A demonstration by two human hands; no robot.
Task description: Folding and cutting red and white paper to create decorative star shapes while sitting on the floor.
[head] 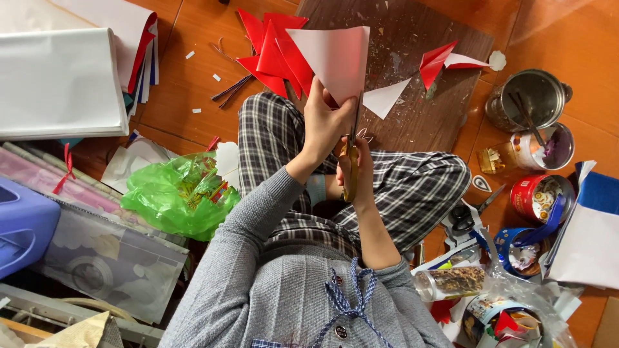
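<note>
Left hand closed on the lower edge of a folded paper sheet, white on the near face, red behind, held upright over the lap. Right hand wrapped around yellow-handled scissors, blades pointing up into the paper's bottom edge. Both forearms raised from the elbows, grey ribbed sleeves pushed back, wrists close together above crossed legs in checked trousers.

Beyond the paper, a worn, scratched wooden board on orange floor tiles, strewn with red and white triangular offcuts. To the right, a shiny metal pot, round tins, black scissors, a clear jar. To the left, a crumpled green plastic bag, stacked white sheets, a blue plastic box.
</note>
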